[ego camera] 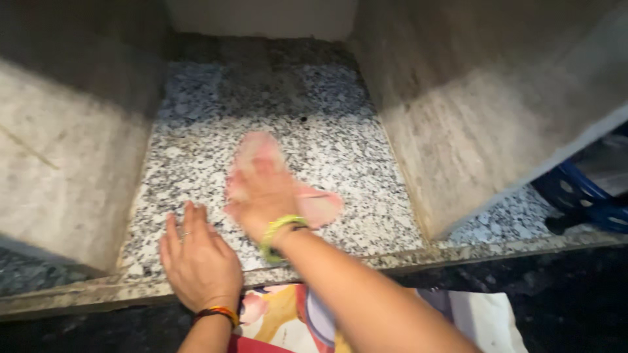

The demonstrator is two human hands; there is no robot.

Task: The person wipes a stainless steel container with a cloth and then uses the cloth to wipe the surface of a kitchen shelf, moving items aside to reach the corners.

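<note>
Pressing hand: right hand (261,196), at frame centre, fingers spread flat on one pink cloth (307,199), blurred; not curled around it.
Bracing hand: left hand (196,258), lower left of centre, open, palm down on the speckled granite shelf (340,137).
Count: two hands, one cloth, two stone side walls (65,163).

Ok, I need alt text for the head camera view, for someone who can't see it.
The right hand presses a pink cloth flat on the speckled granite shelf, blurred with motion, while the left hand lies palm down near the shelf's front edge. Pale stone walls close in the shelf on both sides, and a blue plastic thing shows at far right.
</note>
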